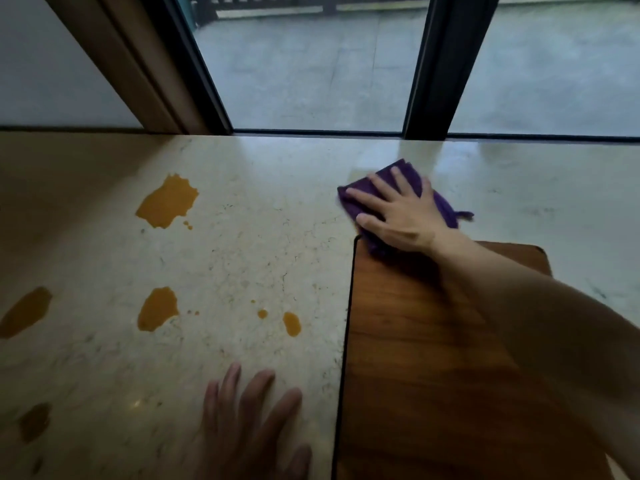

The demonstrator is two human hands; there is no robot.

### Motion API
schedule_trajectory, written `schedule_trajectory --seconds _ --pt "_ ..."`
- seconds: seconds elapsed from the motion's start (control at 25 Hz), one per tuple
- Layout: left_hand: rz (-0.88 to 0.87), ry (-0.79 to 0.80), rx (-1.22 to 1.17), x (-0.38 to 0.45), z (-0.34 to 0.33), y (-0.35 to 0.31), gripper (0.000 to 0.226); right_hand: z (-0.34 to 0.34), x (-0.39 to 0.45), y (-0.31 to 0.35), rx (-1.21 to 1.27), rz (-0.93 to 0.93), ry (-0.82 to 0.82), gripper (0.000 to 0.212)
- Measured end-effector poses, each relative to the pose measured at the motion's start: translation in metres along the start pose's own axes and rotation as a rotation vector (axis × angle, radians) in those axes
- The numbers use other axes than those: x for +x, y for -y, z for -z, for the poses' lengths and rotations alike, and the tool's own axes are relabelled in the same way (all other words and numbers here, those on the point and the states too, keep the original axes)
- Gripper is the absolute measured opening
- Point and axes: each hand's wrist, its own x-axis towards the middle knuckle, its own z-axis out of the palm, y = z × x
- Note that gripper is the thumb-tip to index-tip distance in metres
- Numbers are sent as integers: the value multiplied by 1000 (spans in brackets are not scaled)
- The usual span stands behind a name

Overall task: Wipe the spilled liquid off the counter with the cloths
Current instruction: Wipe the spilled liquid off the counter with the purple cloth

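Observation:
A purple cloth (438, 202) lies on the pale stone counter (263, 244), its near edge reaching the far corner of a wooden board. My right hand (398, 213) presses flat on the cloth with spread fingers. My left hand (249, 420) rests flat on the counter near the front edge, fingers straight, holding nothing. Orange liquid sits in several puddles: one at the far left (168, 202), one nearer in the middle (157, 308), a small one (291, 323) near the board, and more at the left edge (26, 311).
A wooden board (433, 358) covers the right front of the counter, with my right forearm over it. Behind the counter runs a window with dark frames (440, 64) and a wooden post (138, 64) at the left.

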Motion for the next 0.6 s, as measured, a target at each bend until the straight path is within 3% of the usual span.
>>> schedule_trajectory --seconds 0.28,0.44,0.6 --pt "67 292 2 -2 8 1 57 -34 -208 81 -33 74 12 55" --pt "84 325 28 -6 20 -6 56 -57 -346 145 6 -132 -1 55" --pt "60 471 -35 -15 43 -4 52 -81 -446 202 27 -373 -51 59"
